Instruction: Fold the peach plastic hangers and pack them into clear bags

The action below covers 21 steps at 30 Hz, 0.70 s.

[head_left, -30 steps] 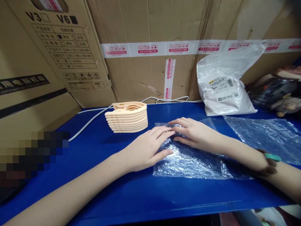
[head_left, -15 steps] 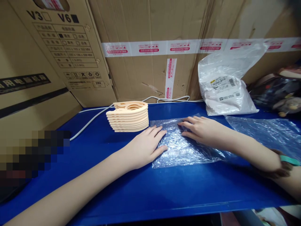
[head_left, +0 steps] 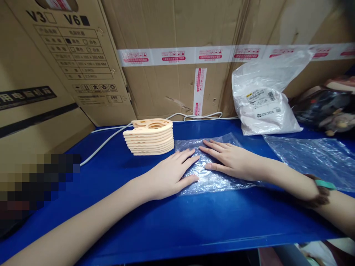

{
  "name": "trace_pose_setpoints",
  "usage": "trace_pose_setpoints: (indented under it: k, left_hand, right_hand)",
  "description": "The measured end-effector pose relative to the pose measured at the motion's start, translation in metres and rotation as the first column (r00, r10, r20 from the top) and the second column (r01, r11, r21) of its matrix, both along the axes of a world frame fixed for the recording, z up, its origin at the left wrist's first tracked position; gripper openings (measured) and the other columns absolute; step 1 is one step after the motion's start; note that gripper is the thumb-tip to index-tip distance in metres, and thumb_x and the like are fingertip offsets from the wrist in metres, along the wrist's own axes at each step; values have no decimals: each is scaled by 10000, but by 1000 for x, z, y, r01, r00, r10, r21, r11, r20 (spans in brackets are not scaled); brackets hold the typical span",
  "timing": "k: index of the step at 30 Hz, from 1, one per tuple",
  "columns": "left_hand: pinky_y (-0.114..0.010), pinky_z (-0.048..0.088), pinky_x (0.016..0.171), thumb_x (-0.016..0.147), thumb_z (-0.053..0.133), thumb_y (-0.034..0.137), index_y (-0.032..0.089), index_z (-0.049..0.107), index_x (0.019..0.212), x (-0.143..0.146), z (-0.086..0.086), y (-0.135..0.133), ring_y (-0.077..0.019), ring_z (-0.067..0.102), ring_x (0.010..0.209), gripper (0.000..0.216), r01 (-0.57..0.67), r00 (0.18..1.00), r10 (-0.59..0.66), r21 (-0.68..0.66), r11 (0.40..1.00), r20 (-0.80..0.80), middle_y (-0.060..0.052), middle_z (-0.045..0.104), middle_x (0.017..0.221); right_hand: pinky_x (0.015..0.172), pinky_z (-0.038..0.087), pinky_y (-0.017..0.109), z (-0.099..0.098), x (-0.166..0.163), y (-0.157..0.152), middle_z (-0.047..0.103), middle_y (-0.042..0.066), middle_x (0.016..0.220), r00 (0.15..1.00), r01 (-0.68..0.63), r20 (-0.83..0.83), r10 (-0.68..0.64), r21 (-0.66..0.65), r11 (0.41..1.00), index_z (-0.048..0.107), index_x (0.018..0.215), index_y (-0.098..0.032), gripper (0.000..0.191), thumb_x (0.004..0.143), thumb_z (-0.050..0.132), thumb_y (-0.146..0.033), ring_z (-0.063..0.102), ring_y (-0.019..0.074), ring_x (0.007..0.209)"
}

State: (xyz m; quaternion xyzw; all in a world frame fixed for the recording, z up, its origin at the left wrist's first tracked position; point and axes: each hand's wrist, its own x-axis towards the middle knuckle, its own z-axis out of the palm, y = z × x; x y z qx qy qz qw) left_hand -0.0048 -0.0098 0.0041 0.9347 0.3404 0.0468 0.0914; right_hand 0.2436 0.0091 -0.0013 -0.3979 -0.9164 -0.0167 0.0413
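Note:
A crinkled clear plastic bag (head_left: 210, 181) lies flat on the blue tabletop (head_left: 177, 225). My left hand (head_left: 172, 175) rests on its left edge, palm down with the fingers apart. Flat on the bag's middle and right part is my right hand (head_left: 233, 159), its fingers spread and pointing left. Neither hand grips anything. Just beyond my left fingers stands a neat stack of several cream plastic hangers (head_left: 149, 138), apart from the bag. My palms cover part of the film.
A second clear plastic bag (head_left: 313, 159) lies at the right. Behind it stands a white packed bag (head_left: 266, 111) with a label. Cardboard boxes (head_left: 166, 29) wall off the back and left. A white cable (head_left: 108, 142) runs along the back, and plush-like items (head_left: 338, 122) sit far right.
My right hand has slid left across the plastic bag, closer to my left hand. My left hand stays on the bag's left edge. The hanger stack has not moved.

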Motion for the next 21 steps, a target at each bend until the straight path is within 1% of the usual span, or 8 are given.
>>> trace_pose_setpoints:
  k: [4,7,11,13,15,18,20,21]
  left_hand:
    - [-514,183,1176,933,349,629,209,262,1510,-2,0,1,-291,154,1462,719,-8,1000,8,-43,999,21,-110,177,1581]
    - [-530,187,1168,898,380,673,233,248,1514,-2,1,0,-316,122,1460,769,-26,1000,26,-67,997,11,-117,153,1582]
    - [-554,161,1166,850,374,742,229,182,1530,-2,3,0,-331,61,1463,874,-55,998,53,-97,994,-23,-124,72,1593]
    - [-551,150,1169,828,371,768,204,120,1539,-2,3,-1,-326,34,1467,941,-69,998,67,-103,992,-21,-131,34,1595]
    - [-537,145,1175,813,382,781,178,64,1542,-2,4,-1,-318,18,1469,998,-73,997,72,-107,992,-7,-141,8,1596]
    - [-523,144,1181,807,402,778,168,36,1542,-2,4,-1,-311,12,1470,1023,-69,997,71,-114,991,10,-144,-7,1598]
    - [-530,156,1178,811,409,770,169,44,1542,-3,3,0,-314,22,1469,1015,-65,997,68,-115,991,23,-150,7,1597]
    - [-534,165,1175,812,412,766,168,48,1541,-3,3,0,-315,30,1468,1011,-61,997,65,-111,992,31,-156,18,1595]
  right_hand:
    - [1079,313,605,0,10,7,309,190,1529,997,78,9,-78,-46,996,353,1486,-148,804,896,323,-694,275,384,1404]
    - [1048,344,604,1,20,17,411,198,1479,992,129,9,-129,49,990,416,1455,-156,711,926,340,-625,357,393,1366]
    - [921,454,496,16,36,32,641,203,1209,958,252,90,-273,198,947,491,1386,-106,549,981,283,-413,612,337,1092]
    - [834,471,456,26,45,36,658,211,1125,938,306,92,-333,226,925,507,1356,-79,523,977,276,-355,632,328,1007]
    - [738,461,419,34,53,36,653,216,1096,924,343,101,-369,211,915,531,1309,-81,478,934,392,-342,630,334,968]
    - [574,382,345,36,57,33,682,142,876,905,378,149,-397,141,915,622,1091,-150,314,836,572,-325,631,269,729]
    - [513,314,312,35,55,30,635,63,673,910,379,154,-386,72,923,618,865,-199,182,841,583,-376,554,192,554]
    - [501,294,306,35,53,29,596,34,606,920,367,146,-365,13,930,585,767,-215,228,855,567,-424,508,166,507]
